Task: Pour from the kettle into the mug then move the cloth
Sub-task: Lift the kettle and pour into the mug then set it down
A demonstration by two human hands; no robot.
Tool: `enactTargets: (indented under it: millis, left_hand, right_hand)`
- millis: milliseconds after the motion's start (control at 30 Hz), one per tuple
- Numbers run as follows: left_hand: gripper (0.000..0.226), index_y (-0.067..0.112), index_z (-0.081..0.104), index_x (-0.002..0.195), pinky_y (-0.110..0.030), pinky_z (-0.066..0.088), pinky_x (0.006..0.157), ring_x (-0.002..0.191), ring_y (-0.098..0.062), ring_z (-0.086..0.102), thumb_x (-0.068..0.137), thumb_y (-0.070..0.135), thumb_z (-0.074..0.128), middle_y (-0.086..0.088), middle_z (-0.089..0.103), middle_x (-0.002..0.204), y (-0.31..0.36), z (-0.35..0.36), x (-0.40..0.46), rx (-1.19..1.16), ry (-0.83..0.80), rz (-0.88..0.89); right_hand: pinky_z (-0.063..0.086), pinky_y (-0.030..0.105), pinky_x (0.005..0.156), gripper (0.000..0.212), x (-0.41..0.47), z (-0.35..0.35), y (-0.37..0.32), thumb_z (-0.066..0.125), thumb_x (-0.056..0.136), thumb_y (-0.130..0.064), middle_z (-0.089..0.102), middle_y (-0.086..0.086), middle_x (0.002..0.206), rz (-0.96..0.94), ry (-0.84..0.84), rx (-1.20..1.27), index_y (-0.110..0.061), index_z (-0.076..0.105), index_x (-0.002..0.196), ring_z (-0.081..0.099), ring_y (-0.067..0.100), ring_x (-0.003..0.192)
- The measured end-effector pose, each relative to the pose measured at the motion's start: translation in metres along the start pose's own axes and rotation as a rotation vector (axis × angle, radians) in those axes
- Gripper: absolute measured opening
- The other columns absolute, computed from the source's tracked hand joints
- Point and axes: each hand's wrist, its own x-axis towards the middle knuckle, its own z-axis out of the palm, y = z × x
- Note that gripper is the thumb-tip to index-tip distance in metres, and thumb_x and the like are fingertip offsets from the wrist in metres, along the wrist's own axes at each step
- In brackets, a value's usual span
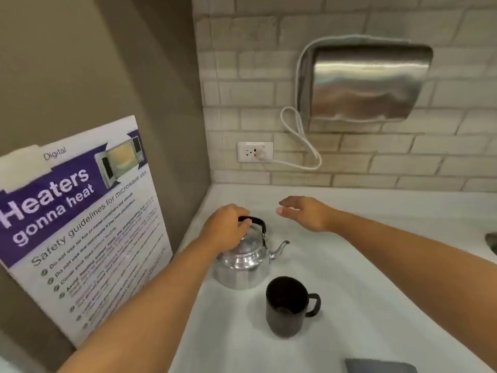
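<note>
My left hand (228,227): closed around the black handle (255,221) at the top of the kettle, fingers curled over it.
Kettle (243,265): shiny metal, upright on the white counter (376,292) directly under my left hand, spout (281,249) pointing toward my right side.
My right hand (306,212): spread flat, palm down, holding nothing, hovering above the counter just beyond the spout.
Mug (289,305): dark, upright, nearer to me than the kettle and close beside it, handle turned right.
Cloth (380,366): grey, only an edge visible, well back from both hands at the near counter edge.
</note>
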Motion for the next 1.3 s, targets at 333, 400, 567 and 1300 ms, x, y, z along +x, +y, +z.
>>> enactTargets:
  millis: [333, 400, 567, 1300]
  left_hand:
    - [0.015, 0.017, 0.075, 0.098, -0.025, 0.045, 0.078, 0.088, -0.019, 0.062, 0.085, 0.017, 0.068, -0.003, 0.069, 0.098, -0.023, 0.028, -0.007, -0.048, 0.164, 0.017]
    - [0.012, 0.020, 0.076, 0.093, -0.030, 0.050, 0.076, 0.084, -0.019, 0.062, 0.085, 0.018, 0.068, -0.002, 0.069, 0.094, -0.024, 0.027, -0.007, -0.065, 0.167, 0.025]
    - [0.016, 0.020, 0.075, 0.100, -0.026, 0.047, 0.076, 0.089, -0.016, 0.061, 0.086, 0.020, 0.069, 0.002, 0.070, 0.095, -0.029, 0.030, -0.008, -0.072, 0.184, 0.034]
    - [0.045, 0.024, 0.028, 0.047, -0.024, 0.024, 0.043, 0.043, -0.005, 0.025, 0.088, 0.022, 0.047, 0.012, 0.027, 0.038, 0.001, -0.005, 0.007, -0.740, 0.624, -0.384]
  right_hand:
    - [0.042, 0.037, 0.094, 0.060, 0.084, 0.061, -0.019, 0.038, 0.094, -0.052, 0.065, 0.017, 0.109, 0.134, -0.129, 0.148, 0.003, 0.062, 0.100, 0.059, 0.032, 0.105]
    - [0.044, 0.036, 0.083, 0.052, 0.093, 0.068, -0.024, 0.041, 0.094, -0.051, 0.060, 0.016, 0.086, 0.149, -0.090, 0.209, -0.003, 0.057, 0.082, 0.059, 0.031, 0.085]
    - [0.037, 0.029, 0.058, 0.045, 0.099, 0.066, -0.037, 0.040, 0.096, -0.042, 0.053, 0.005, 0.068, 0.121, 0.050, 0.366, -0.010, 0.063, 0.074, 0.047, 0.018, 0.059]
    - [0.047, 0.022, 0.085, 0.031, 0.016, 0.042, -0.058, 0.041, 0.099, -0.025, 0.067, -0.004, 0.088, -0.185, 0.335, 0.542, -0.010, 0.068, 0.099, 0.063, 0.010, 0.086]
